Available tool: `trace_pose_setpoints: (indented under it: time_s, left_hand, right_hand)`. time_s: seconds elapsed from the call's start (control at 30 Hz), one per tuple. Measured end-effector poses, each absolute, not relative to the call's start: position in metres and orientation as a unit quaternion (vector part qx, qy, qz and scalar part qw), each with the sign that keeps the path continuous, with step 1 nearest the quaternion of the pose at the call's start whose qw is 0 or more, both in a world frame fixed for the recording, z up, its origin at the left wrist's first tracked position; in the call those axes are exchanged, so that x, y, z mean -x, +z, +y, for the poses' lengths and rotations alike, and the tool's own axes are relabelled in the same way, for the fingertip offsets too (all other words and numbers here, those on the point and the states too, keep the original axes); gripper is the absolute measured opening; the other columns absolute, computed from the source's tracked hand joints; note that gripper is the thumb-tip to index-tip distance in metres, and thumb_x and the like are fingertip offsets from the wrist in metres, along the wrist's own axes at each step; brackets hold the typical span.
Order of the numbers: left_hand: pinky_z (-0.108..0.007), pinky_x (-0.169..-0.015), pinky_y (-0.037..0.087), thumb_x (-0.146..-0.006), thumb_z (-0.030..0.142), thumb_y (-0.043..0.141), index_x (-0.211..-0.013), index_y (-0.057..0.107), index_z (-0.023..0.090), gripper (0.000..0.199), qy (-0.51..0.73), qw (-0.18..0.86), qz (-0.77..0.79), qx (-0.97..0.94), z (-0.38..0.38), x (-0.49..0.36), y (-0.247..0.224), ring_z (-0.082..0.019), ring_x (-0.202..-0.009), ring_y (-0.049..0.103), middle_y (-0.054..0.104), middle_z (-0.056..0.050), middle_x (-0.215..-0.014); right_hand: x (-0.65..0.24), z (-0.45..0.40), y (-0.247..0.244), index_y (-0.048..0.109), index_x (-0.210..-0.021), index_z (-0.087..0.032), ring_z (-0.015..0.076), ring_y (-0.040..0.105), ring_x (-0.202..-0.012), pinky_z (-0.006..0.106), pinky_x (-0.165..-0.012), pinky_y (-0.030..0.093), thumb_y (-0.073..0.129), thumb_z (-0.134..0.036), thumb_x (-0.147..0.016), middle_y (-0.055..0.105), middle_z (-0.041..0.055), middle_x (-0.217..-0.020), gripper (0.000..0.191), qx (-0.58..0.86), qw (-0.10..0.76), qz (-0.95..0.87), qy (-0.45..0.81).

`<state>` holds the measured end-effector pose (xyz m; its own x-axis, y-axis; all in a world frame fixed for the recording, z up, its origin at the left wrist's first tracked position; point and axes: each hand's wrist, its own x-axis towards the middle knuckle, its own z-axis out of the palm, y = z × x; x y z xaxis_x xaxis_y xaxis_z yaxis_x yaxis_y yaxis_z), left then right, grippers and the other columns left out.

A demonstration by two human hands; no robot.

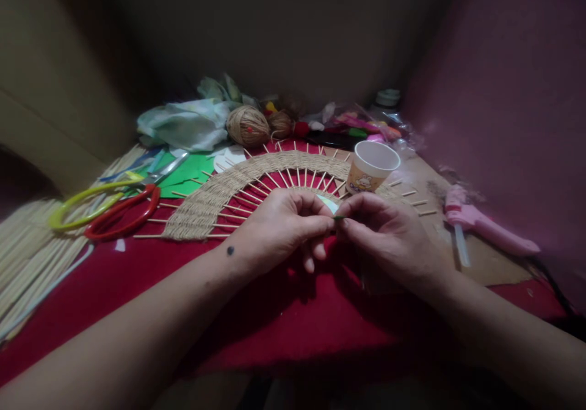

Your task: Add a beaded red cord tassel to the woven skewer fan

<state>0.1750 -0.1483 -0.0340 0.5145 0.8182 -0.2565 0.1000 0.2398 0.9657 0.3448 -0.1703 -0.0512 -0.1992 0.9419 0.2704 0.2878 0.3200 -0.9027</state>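
My left hand point(293, 224) and my right hand point(387, 230) meet at the middle, thumbs and forefingers pinched together. Between their fingertips is a small dark green piece point(339, 217), too small to name more exactly. Just behind it a pale green, paper-like scrap point(328, 202) shows above the fingers. Beyond the hands lies a half-round fan of woven straw cord point(192, 215) on thin wooden sticks, its inner part partly hidden by my hands. A paper cup point(361, 175) with a cartoon print stands behind my right hand.
Scissors with yellow and red handles point(123, 212) lie left on green sheets point(192, 169), near a bundle of thin sticks point(32, 251). Twine balls point(248, 125) and plastic bags line the back. A pink glue gun point(485, 224) rests on cardboard point(499, 269) at right.
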Motion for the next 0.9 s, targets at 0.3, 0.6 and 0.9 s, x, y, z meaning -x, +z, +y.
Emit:
trace_pose_setpoints:
  time_s: [0.3, 0.6, 0.9]
  left_hand:
    - [-0.017, -0.033, 0.042, -0.078, 0.017, 0.060, -0.075, 0.055, 0.017, 0.005, 0.259, 0.657, 0.421, -0.569, -0.1481, -0.1759, -0.0337, -0.011, -0.035, 0.055, 0.061, 0.001, -0.048]
    - [-0.018, -0.034, 0.043, -0.078, 0.016, 0.057, -0.072, 0.055, 0.016, 0.006, 0.240, 0.635, 0.428, -0.597, -0.1494, -0.1762, -0.0323, -0.010, -0.035, 0.053, 0.060, 0.002, -0.047]
    - [-0.016, -0.032, 0.040, -0.075, 0.015, 0.059, -0.071, 0.058, 0.015, 0.004, 0.222, 0.683, 0.414, -0.559, -0.1452, -0.1717, -0.0360, -0.010, -0.031, 0.052, 0.059, 0.002, -0.044]
  right_hand:
    - [-0.3471, -0.1723, -0.0522, 0.059, -0.085, -0.015, 0.0134, 0.058, -0.070, 0.024, -0.061, 0.045, 0.055, -0.010, -0.079, 0.064, 0.0031, -0.078, 0.009, 0.427, 0.452, -0.726, 0.294]
    - [-0.3493, -0.1716, -0.0447, 0.060, -0.081, -0.017, 0.0146, 0.058, -0.073, 0.027, -0.066, 0.046, 0.055, -0.012, -0.080, 0.063, 0.0034, -0.079, 0.008, 0.415, 0.416, -0.761, 0.276]
    - [-0.3524, -0.1710, -0.0444, 0.060, -0.080, -0.018, 0.0132, 0.057, -0.070, 0.026, -0.064, 0.044, 0.054, -0.008, -0.078, 0.062, 0.0015, -0.076, 0.012, 0.401, 0.394, -0.779, 0.279]
